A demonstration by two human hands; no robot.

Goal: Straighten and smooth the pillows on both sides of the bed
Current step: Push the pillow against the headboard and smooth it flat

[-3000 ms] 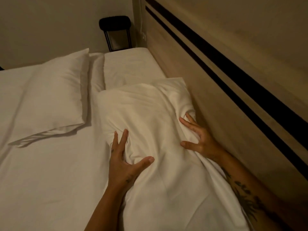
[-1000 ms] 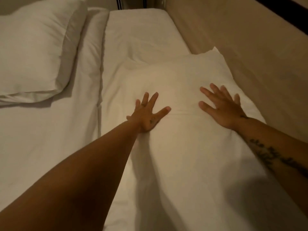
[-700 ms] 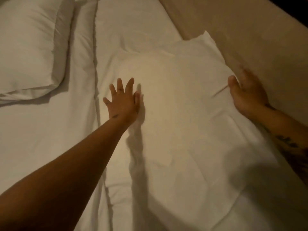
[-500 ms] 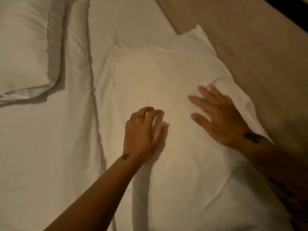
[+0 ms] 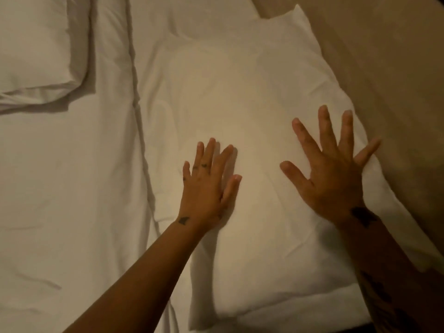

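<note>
A white pillow (image 5: pixel 240 97) lies flat on the bed, its long side against the headboard on the right. Both my palms press down on its near half. My left hand (image 5: pixel 209 181) rests flat near the pillow's middle, fingers close together. My right hand (image 5: pixel 334 169) lies flat with fingers spread wide, its little finger reaching the pillow's edge by the headboard. A second white pillow (image 5: pixel 36 46) sits at the top left, apart from my hands and partly cut off by the frame.
The white bed sheet (image 5: pixel 72 188) covers the mattress to the left of the near pillow, with a fold line running down it. The tan headboard (image 5: pixel 396 80) rises along the right side, close against the pillow.
Over the last second my hands swept across the near pillow: the right one went to the headboard edge and came back onto the top. Both now lie flat, the right hand's fingers spread wider.
</note>
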